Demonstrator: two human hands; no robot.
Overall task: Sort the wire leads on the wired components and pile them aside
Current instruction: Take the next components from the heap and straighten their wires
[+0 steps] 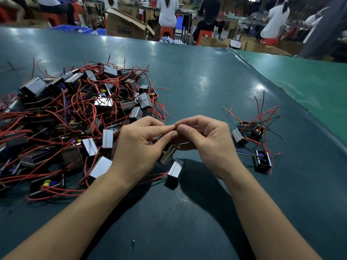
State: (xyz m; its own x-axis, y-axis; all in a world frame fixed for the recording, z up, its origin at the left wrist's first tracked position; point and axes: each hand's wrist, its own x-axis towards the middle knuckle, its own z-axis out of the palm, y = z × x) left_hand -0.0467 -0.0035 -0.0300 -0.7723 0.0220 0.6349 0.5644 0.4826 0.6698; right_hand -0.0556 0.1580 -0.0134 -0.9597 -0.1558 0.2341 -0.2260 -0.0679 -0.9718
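A dark green table (197, 76) fills most of the view. Past its far edge, at twelve o'clock, an open cardboard box (125, 25) stands beside blue crates (72, 29), while people sit on red stools (167, 31) at one o'clock

Factory assembly floor: long green worktable (206, 76), seated workers (167, 10), cardboard cartons (125, 25).

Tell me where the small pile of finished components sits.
In the head view, the small pile lies on the green table, just right of the right hand.
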